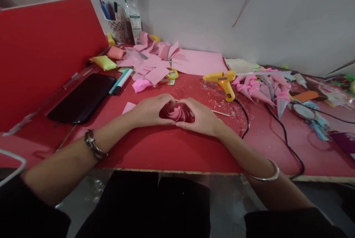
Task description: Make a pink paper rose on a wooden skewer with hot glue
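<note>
Nearest the camera, two bare forearms reach out over dark-clothed knees, a beaded bracelet (94,145) on the left wrist and a plain silver bangle (263,174) on the right. Both meet at the middle of the red tabletop (172,149), where the left hand (151,110) and the right hand (201,116) cup a pink folded-paper rosette (177,113) between them; each grip is closed around its side of the rosette, fingertips touching above it, and the paper rests on the tabletop.

Pressing too hard from both sides could, I judge, crush the pleats, and letting go unevenly might let the folds spring apart. A yellow hot-glue gun (222,81) stands just beyond the right hand (its black cord (285,138) trails off toward the tabletop's near edge), so a careless elbow could snag the cord and tip the nozzle, possibly hot, toward the paper or the skin.

Left of the hands lies a black phone (83,97), with a teal marker (120,81) beside it. Farther back sits a heap of pink paper squares (155,62), and to the right a cluster of pink paper cones (260,86). A red board (47,49) leans at the left, a cup of pens (115,23) stands in the corner, and a pale grey wall (249,12) closes the room behind. Glue crumbs speckle the red surface.
</note>
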`<state>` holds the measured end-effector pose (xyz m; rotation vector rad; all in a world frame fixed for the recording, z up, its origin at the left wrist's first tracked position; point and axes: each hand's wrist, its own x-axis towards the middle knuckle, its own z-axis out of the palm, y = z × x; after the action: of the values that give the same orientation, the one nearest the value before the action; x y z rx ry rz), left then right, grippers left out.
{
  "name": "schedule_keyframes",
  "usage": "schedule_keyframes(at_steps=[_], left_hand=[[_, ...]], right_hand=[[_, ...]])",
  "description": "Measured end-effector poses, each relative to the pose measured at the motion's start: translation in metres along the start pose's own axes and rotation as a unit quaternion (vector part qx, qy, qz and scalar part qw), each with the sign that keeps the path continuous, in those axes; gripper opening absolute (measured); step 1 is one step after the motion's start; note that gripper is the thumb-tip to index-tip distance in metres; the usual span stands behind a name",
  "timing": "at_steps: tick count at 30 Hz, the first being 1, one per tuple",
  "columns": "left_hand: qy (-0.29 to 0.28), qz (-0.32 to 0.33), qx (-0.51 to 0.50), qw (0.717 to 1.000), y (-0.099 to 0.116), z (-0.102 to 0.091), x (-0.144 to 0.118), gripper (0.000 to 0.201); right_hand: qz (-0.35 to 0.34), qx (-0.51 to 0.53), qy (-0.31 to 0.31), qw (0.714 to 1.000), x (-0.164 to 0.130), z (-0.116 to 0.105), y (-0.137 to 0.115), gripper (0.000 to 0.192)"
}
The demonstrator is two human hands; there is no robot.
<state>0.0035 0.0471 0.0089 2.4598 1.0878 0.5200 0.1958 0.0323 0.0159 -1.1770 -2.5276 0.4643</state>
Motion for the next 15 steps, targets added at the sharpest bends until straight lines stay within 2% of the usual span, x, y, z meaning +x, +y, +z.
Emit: schedule_keyframes(at_steps=[3,5,15], left_hand=[[-0.010,0.029,-0.008,0.999,-0.0012,0.0006,0.0010,0.030],[-0.012,0.042,-0.010,0.999,-0.0022,0.0010,0.0013,0.028],[0.031,0.098,-0.034,0.994,-0.0057,0.0018,0.0002,0.014]], right_hand=[[-0.009,-0.020,-0.035,0.999,0.0010,-0.0011,-0.0004,0.041],[-0.018,-0.019,-0.035,0.999,0.0013,-0.0011,-0.0005,0.036],[-0.056,0.005,0.027,0.998,0.0015,-0.0001,0.0012,0.023]])
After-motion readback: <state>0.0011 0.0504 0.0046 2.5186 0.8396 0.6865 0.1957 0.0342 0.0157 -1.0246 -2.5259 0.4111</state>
